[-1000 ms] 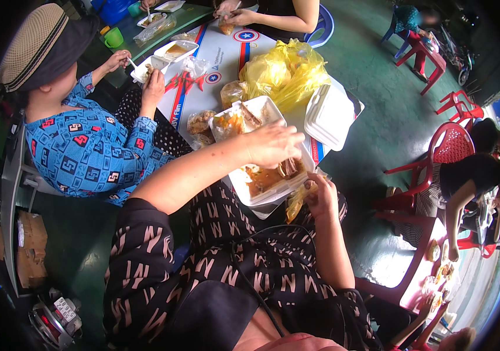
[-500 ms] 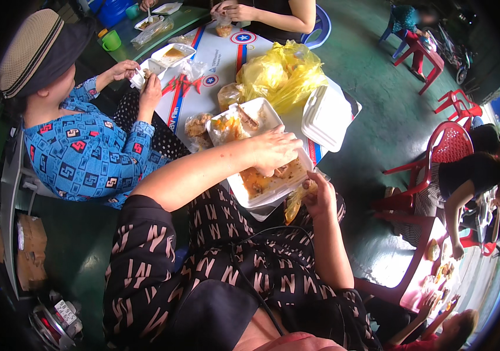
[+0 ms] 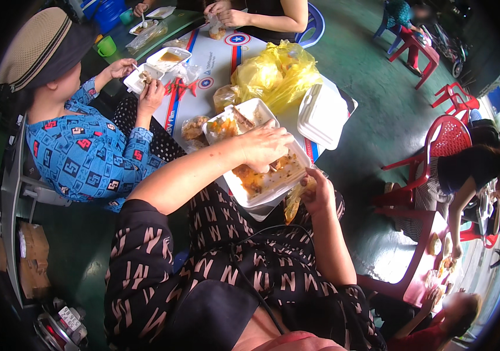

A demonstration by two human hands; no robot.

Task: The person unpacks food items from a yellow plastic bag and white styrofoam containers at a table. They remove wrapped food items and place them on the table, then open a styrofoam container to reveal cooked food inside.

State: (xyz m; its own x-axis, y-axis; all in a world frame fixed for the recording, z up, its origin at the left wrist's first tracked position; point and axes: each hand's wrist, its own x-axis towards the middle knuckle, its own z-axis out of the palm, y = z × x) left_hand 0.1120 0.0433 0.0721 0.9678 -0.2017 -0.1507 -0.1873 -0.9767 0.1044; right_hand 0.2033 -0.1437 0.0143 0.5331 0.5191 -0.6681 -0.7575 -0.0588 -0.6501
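An opened white foam food box (image 3: pixel 244 199) lies at the table's near edge, above my lap. Rice, a strip of brown meat (image 3: pixel 244 118) and orange bits are in its far half; brown-orange sauce and scraps smear the near half. My left hand (image 3: pixel 266 147) reaches over the middle of the box, fingers bent down and pressed together; what they pinch is hidden. At the box's right corner my right hand (image 3: pixel 318 192) is closed on a small clear plastic bag (image 3: pixel 294 203) with orange sauce, which hangs beside the box.
Beyond the box lie yellow plastic bags (image 3: pixel 273 73), and a closed white foam box (image 3: pixel 323 117) sits to the right. At left a person in a blue patterned shirt (image 3: pixel 80 152) eats from another foam box (image 3: pixel 168 57). Red chairs (image 3: pixel 446 137) stand at right.
My left hand has shifted slightly toward the middle of the box, its fingers drawn closer together. My right hand stays at the corner with the bag. The whole view has shifted a little.
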